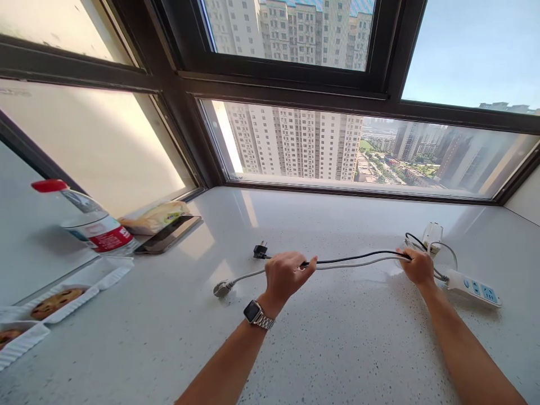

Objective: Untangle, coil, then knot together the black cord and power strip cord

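My left hand (286,277), with a watch (253,311) on its wrist, is closed around a black cable (354,258) and a grey cable (367,263). Farther right, my right hand (417,267) grips the same two cables, which run side by side between my hands. Left of my left hand lie a black plug (260,251) and a grey plug (222,288). Just beyond my right hand are a white power strip (475,287) with blue socket faces and a white block-shaped piece (432,236), with cable loops around them.
At the left stand a water bottle (103,228) with a red cap, a phone (169,235), a wrapped packet (156,218) and a plastic tray (107,273) with cookies (57,304). Dark window frames (287,93) border the speckled white counter (177,337) at the back.
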### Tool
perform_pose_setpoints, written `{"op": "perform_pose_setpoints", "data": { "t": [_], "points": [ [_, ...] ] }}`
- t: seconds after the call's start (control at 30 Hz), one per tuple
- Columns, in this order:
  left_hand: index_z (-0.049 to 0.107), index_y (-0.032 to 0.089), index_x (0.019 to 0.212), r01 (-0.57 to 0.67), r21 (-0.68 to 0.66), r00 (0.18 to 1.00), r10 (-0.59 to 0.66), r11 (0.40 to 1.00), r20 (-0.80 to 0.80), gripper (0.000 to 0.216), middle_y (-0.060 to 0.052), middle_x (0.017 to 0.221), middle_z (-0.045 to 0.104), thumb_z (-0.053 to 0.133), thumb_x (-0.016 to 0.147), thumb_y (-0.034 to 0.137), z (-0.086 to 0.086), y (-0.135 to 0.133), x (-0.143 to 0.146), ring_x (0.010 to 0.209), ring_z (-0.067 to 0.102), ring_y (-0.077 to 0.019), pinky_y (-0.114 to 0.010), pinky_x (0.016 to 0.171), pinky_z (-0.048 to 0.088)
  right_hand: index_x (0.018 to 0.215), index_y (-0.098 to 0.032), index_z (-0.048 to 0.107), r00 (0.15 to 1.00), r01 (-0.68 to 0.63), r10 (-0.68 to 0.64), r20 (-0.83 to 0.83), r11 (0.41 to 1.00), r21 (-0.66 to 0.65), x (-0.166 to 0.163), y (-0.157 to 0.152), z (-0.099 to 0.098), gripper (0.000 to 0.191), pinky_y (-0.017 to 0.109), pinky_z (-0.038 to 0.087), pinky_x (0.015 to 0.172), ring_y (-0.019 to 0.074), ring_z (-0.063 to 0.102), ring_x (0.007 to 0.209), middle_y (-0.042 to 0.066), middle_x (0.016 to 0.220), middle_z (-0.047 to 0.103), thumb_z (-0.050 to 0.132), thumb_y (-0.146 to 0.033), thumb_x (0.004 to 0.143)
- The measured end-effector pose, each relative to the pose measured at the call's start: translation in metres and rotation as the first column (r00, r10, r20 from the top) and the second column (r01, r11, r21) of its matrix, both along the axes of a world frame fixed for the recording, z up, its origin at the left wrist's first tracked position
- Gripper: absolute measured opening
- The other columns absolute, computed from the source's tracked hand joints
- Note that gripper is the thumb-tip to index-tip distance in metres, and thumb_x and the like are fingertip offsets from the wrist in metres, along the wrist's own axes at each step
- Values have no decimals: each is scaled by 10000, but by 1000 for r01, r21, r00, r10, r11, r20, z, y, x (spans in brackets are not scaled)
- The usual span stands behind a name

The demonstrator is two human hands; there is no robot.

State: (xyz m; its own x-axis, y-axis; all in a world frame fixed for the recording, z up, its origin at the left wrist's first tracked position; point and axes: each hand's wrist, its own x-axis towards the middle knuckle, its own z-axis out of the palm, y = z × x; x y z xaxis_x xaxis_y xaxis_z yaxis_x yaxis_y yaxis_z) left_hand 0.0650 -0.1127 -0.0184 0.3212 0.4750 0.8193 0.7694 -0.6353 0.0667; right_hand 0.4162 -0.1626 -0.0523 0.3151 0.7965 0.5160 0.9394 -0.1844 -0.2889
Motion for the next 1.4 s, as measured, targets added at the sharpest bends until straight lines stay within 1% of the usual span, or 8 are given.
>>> {"op": "perform_pose_setpoints", "data": {
  "t": [0.17, 0.4, 0.63, 0.77, 0.9, 1.1, 1.23, 1.4],
  "points": [
    [687, 169, 865, 17, -343, 976, -91, 939, -200, 349, -65, 737, 689, 414, 929, 378, -14, -13, 22, 692, 599, -185, -368, 780, 403, 629, -187, 651, 999, 49, -45, 22, 980, -191, -22, 0, 7, 434, 268, 186, 495, 170, 486, 525, 79, 567, 599, 413, -425, 903],
    [451, 135, 1345, 14, -568, 927, -223, 823, -301, 660, -161, 1133, 621, 517, 845, 560, -28, -22, 45, 1012, 571, -288, -414, 852, 434, 602, -178, 610, 999, 51, -50, 11, 986, -159, -34, -4, 10, 399, 263, 171, 491, 146, 469, 523, 62, 573, 587, 464, -408, 893],
    [494, 145, 1279, -27, -655, 928, -225, 755, -297, 495, -137, 1103, 616, 566, 859, 398, -22, -19, 44, 977, 592, -274, -372, 793, 470, 966, -192, 613, 986, -162, 168, 14, 967, -196, -63, -14, 15, 274, 253, 291, 526, 171, 555, 608, 35, 720, 630, 565, -425, 831],
    [525, 171, 1220, -34, -697, 938, -217, 716, -269, 417, -125, 1083, 647, 572, 857, 371, -22, -17, 43, 921, 638, -256, -333, 711, 474, 1275, -190, 471, 951, -263, 282, 130, 954, -143, -81, -16, 10, 553, 346, 398, 746, 258, 589, 878, 103, 993, 643, 613, -379, 776],
    [560, 194, 1152, 3, -715, 950, -225, 699, -216, 332, -88, 1017, 689, 588, 848, 327, -22, -16, 43, 893, 665, -243, -309, 670, 465, 1396, -173, 338, 931, -259, 265, 250, 964, -58, -95, -16, 2, 725, 485, 275, 996, 328, 485, 1129, 160, 1209, 556, 617, -370, 757],
    [603, 216, 1049, 140, -650, 929, -327, 747, -176, 218, -39, 963, 706, 574, 867, 333, -22, -22, 44, 808, 670, -202, -268, 605, 417, 1342, -151, 451, 910, -255, 239, 339, 967, 1, -112, -19, 6, 600, 564, 87, 1076, 359, 363, 1272, 175, 1342, 493, 583, -387, 807],
    [638, 205, 907, 179, -618, 926, -343, 765, -155, 180, -24, 832, 697, 550, 879, 360, -22, -25, 44, 691, 635, -162, -245, 552, 359, 903, -206, 676, 874, -400, 414, 256, 910, -107, -112, -21, 12, 220, 425, 254, 1005, 243, 566, 965, 77, 905, 692, 533, -370, 873],
    [649, 189, 828, 183, -609, 929, -338, 771, -148, 233, -22, 775, 687, 565, 869, 403, -23, -22, 42, 649, 599, -146, -245, 538, 306, 874, -187, 673, 883, -386, 425, 196, 898, -211, -106, -20, 18, 355, 344, 327, 774, 213, 570, 782, 68, 777, 676, 529, -512, 868]
  ]
}}
